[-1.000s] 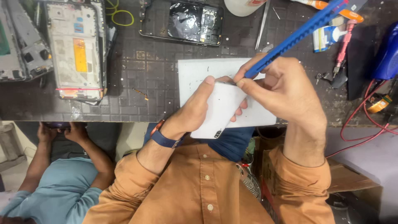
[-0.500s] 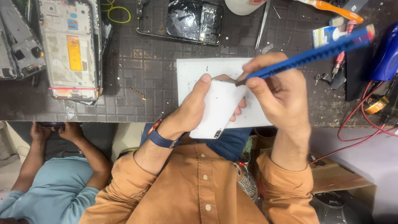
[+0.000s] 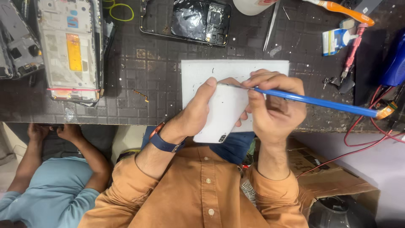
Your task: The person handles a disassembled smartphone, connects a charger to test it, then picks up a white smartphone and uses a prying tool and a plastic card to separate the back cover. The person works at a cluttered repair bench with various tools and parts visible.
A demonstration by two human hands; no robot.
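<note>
White phone [image 3: 223,112], back cover up, held just above the near edge of the tabletop [image 3: 160,80], over a white sheet [image 3: 198,74].
- Left hand [image 3: 196,116]: fingers wrapped round the phone's left side, thumb along the top edge, apparently to steady it against the tool.
- Right hand [image 3: 274,109]: fingers pinched shut on a blue-handled tool [image 3: 320,102], its thin metal tip laid at the phone's upper edge, seemingly at the seam.
- Opened phone frame [image 3: 69,46] with a yellow rectangular label, far left.
- Black phone shell [image 3: 185,21], top centre.
- Small blue-and-white packet [image 3: 335,40], upper right, beside a red screwdriver [image 3: 352,55].
- Orange-handled toothbrush [image 3: 341,9], top right.
- Another person's hands [image 3: 52,131], lower left, apart.
</note>
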